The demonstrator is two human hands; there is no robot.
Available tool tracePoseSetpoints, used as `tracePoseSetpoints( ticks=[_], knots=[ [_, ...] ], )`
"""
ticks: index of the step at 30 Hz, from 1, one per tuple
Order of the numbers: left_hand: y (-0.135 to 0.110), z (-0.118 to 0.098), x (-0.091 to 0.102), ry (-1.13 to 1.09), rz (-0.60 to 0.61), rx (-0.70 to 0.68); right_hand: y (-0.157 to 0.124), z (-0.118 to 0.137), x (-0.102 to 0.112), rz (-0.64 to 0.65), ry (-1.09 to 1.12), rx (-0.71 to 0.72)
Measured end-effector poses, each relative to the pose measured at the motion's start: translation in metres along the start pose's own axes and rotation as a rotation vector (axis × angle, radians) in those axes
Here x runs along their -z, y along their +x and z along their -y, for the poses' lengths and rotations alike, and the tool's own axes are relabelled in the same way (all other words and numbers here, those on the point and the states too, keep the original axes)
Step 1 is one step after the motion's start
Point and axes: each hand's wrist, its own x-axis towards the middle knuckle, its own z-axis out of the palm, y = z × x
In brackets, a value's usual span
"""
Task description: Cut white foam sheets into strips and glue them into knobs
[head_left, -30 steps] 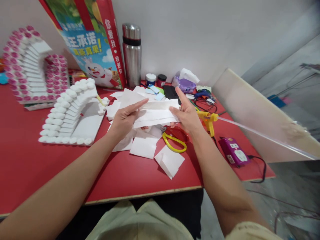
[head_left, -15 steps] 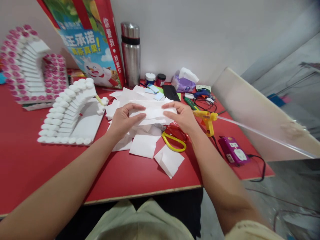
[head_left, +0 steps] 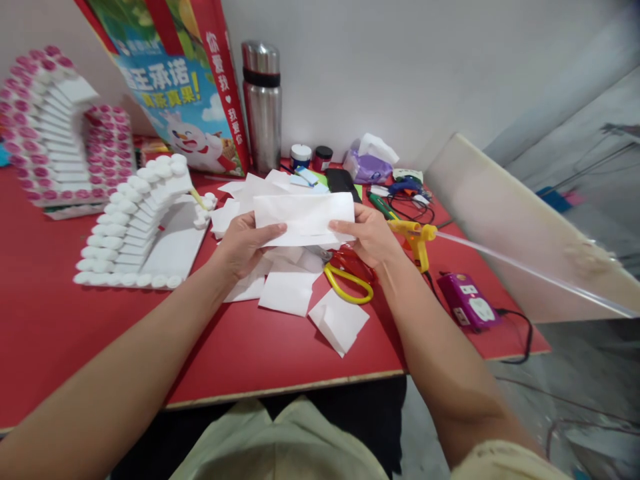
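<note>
Both hands pinch one white paper sheet (head_left: pixel 305 217) at frame centre: left hand (head_left: pixel 243 245) at its lower-left edge, right hand (head_left: pixel 369 235) at its lower-right | paper scraps (head_left: pixel 287 292), yellow-handled scissors (head_left: pixel 347 279) beneath | red desk (head_left: pixel 250 347)

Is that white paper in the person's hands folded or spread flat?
Folded, it seems: the white paper shows layered edges along its bottom, pinched between the left hand and the right hand.
</note>
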Motion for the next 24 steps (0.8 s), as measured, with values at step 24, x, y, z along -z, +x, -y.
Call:
tracePoseSetpoints(
  ticks=[24],
  knots=[
    [-0.002,-0.009,0.005,-0.006,0.204,0.049,-0.007,0.022,0.012,0.196,0.133,0.001]
  ],
)
